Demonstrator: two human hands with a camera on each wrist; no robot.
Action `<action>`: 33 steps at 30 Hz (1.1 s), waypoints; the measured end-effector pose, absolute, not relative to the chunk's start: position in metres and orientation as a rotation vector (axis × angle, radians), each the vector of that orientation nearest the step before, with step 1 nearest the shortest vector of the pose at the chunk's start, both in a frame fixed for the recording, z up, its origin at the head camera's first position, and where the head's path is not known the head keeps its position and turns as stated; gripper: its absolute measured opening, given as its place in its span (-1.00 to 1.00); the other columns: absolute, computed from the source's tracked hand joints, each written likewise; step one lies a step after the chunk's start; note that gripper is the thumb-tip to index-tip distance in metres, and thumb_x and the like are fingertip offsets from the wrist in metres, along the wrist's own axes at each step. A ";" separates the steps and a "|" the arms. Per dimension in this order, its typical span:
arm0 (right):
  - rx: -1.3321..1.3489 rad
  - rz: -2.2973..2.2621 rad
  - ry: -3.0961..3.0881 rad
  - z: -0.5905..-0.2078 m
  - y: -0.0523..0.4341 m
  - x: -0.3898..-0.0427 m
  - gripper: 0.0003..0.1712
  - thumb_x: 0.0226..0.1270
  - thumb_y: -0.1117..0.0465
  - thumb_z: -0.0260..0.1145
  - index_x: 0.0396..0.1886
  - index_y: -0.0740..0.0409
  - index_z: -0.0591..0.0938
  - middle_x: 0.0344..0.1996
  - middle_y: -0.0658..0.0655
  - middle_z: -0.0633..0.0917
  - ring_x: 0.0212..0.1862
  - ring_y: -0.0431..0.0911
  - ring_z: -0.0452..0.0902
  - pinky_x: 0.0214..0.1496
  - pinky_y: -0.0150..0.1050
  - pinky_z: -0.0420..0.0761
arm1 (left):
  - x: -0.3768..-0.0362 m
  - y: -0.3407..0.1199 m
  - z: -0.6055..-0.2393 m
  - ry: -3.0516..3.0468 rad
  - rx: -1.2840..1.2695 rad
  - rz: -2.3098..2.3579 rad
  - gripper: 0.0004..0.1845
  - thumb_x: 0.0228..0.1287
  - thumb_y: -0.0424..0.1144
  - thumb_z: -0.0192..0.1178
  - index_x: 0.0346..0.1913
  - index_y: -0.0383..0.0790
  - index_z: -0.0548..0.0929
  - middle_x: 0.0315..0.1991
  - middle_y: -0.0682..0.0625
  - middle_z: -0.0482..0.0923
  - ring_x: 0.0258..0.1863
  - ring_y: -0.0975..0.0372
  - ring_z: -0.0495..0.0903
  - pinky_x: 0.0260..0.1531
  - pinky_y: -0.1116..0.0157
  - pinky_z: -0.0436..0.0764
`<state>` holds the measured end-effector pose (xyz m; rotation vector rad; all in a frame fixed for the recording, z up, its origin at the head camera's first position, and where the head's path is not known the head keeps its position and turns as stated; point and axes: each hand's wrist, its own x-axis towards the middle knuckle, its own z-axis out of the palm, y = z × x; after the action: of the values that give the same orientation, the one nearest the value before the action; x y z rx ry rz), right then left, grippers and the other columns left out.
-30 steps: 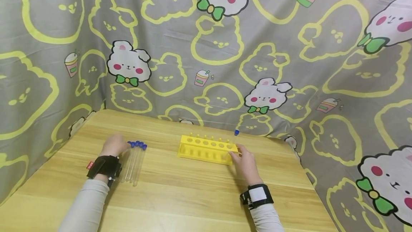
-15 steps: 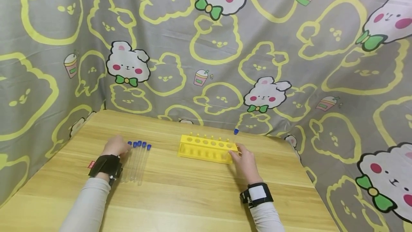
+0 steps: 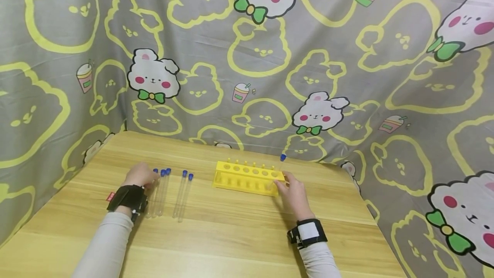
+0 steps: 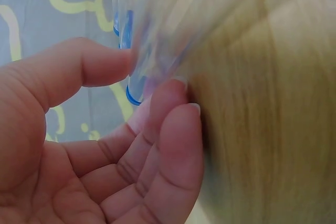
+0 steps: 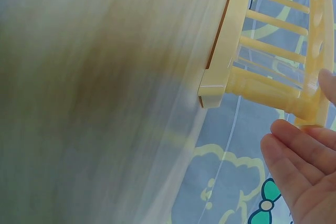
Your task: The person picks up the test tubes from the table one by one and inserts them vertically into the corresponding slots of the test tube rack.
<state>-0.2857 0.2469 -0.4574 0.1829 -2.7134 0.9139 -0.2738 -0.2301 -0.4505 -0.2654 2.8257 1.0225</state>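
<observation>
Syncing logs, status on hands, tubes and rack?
Left hand touching blue-capped test tubes lying on table. Right hand at yellow rack end. Nothing blocking.

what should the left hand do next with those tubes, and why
Probably pinch one capped tube and lift it toward the yellow rack. The left hand already touches the tubes lying flat, the rack's holes look unfilled, and the right hand steadies its end.
</observation>
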 end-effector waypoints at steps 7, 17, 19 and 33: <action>0.164 0.910 -2.718 -0.456 0.246 -0.285 -0.37 0.30 0.06 0.34 0.25 0.34 0.45 0.18 0.42 0.56 0.10 0.26 0.60 0.09 0.04 0.63 | -0.273 -0.230 -0.445 2.838 -0.264 0.992 -0.52 0.27 -0.15 0.12 -0.82 -0.21 0.49 -0.88 0.09 0.35 -0.83 0.29 0.34 -0.72 0.41 0.29; 0.167 0.907 -2.719 -0.457 0.247 -0.284 -0.37 0.30 0.05 0.34 0.25 0.32 0.45 0.17 0.43 0.57 0.09 0.26 0.61 0.08 0.04 0.63 | -0.275 -0.228 -0.427 2.877 -0.282 1.046 -0.55 0.28 -0.13 0.12 -0.77 -0.15 0.39 -0.86 0.10 0.33 -0.82 0.28 0.33 -0.70 0.37 0.31; 0.170 0.908 -2.720 -0.457 0.247 -0.284 -0.37 0.30 0.05 0.34 0.25 0.32 0.45 0.16 0.43 0.57 0.09 0.26 0.61 0.08 0.04 0.63 | -0.275 -0.227 -0.422 2.895 -0.284 1.065 -0.58 0.25 -0.14 0.12 -0.76 -0.14 0.37 -0.84 0.09 0.33 -0.80 0.26 0.34 -0.68 0.35 0.32; 0.183 0.931 -2.707 -0.456 0.247 -0.284 -0.37 0.31 0.04 0.33 0.25 0.31 0.46 0.14 0.44 0.58 0.08 0.26 0.61 0.08 0.03 0.63 | -0.272 -0.205 -0.383 2.998 -0.203 1.118 -0.71 0.24 -0.08 0.10 -0.49 -0.22 0.43 -0.62 0.01 0.49 -0.59 0.18 0.45 -0.56 0.30 0.34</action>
<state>-0.2845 0.2473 -0.4556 0.1827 -2.7073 0.9305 -0.2718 -0.2052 -0.3835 -0.2033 2.9981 1.1177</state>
